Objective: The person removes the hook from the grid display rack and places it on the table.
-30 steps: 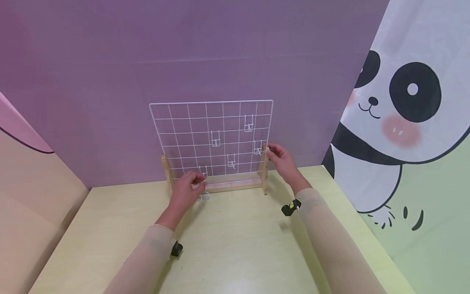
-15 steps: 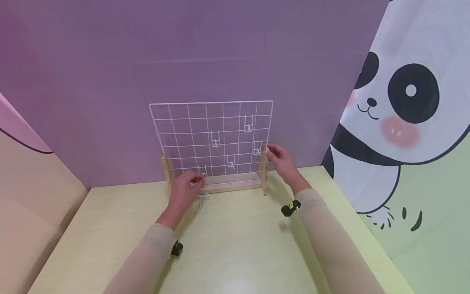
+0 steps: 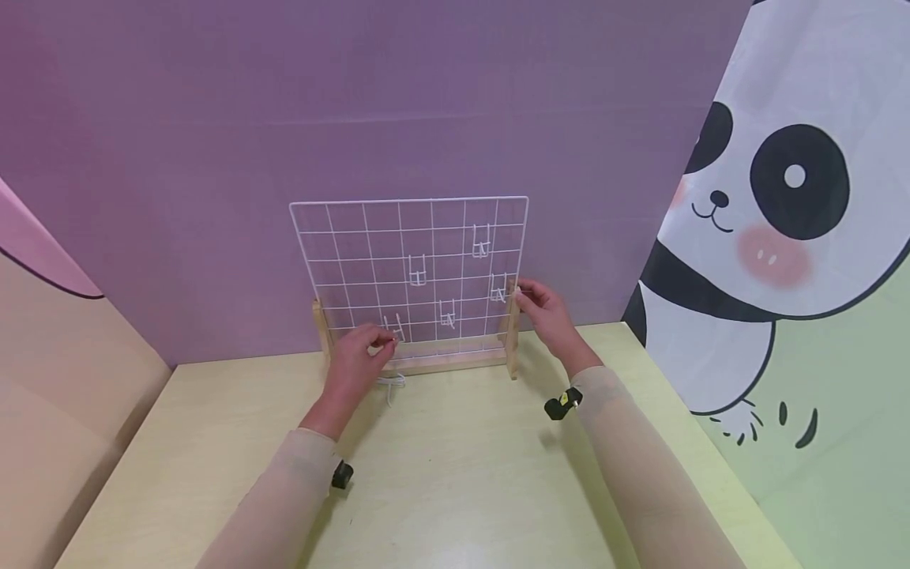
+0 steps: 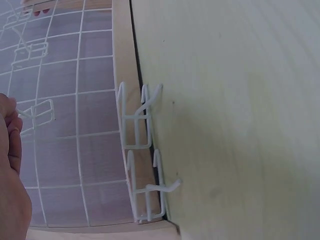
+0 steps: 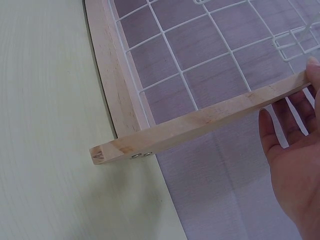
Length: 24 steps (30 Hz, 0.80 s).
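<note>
A white wire grid panel (image 3: pixel 408 199) stands upright in a wooden stand (image 3: pixel 448 363). Near its lower left, my left hand (image 3: pixel 355 359) pinches the prong of a white wire hook (image 4: pixel 52 110) between thumb and fingertips. That hook lies against the grid and is tilted in the head view. At the right side, my right hand (image 3: pixel 550 320) holds the top of the stand's wooden upright (image 5: pixel 200 120), thumb on the front and fingers behind. Several more hooks hang on the grid, among them an upper right one (image 3: pixel 481 246) and a middle one (image 3: pixel 417 275).
Two loose wire hooks (image 4: pixel 135 117) sit at the foot of the stand, below my left hand. The stand rests on a pale wooden table (image 3: pixel 441 474), close to a purple backdrop (image 3: pixel 426 95). A panda-printed wall (image 3: pixel 782 300) rises on the right.
My left hand has lifted slightly, and the hook it pinches has shifted and tilted against the grid. My right hand has stayed on the upright.
</note>
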Motion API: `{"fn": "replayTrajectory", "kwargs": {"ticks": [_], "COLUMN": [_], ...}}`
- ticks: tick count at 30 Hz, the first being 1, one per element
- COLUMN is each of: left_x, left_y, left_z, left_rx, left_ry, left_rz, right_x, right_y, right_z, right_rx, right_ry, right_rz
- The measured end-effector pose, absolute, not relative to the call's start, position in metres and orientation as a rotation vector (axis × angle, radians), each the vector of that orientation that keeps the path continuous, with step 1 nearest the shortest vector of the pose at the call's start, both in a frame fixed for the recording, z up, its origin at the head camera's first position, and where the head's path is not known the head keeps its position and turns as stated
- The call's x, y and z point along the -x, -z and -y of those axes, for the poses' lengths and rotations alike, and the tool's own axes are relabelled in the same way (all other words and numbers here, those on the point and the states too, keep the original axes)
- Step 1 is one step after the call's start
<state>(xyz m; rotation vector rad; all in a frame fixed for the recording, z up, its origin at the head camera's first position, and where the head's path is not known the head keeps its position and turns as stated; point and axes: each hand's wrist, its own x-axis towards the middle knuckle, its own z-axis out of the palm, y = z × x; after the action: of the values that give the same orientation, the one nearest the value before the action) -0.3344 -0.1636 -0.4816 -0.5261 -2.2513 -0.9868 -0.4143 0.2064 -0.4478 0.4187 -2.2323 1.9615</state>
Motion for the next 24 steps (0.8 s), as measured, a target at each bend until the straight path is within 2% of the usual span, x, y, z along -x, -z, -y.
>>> {"fn": "replayTrajectory", "kwargs": {"ticks": [24], "left_x": [0.323], "left_y": [0.457], "left_z": [0.173], "left_rx": [0.629], "left_ry": [0.987], "left_rz": [2.204], "right_x": [0.411], "right_y": [0.444], "right_z": [-0.205], "right_rx": [-0.413], "right_ry": [-1.969], "right_rz": [2.251]}}
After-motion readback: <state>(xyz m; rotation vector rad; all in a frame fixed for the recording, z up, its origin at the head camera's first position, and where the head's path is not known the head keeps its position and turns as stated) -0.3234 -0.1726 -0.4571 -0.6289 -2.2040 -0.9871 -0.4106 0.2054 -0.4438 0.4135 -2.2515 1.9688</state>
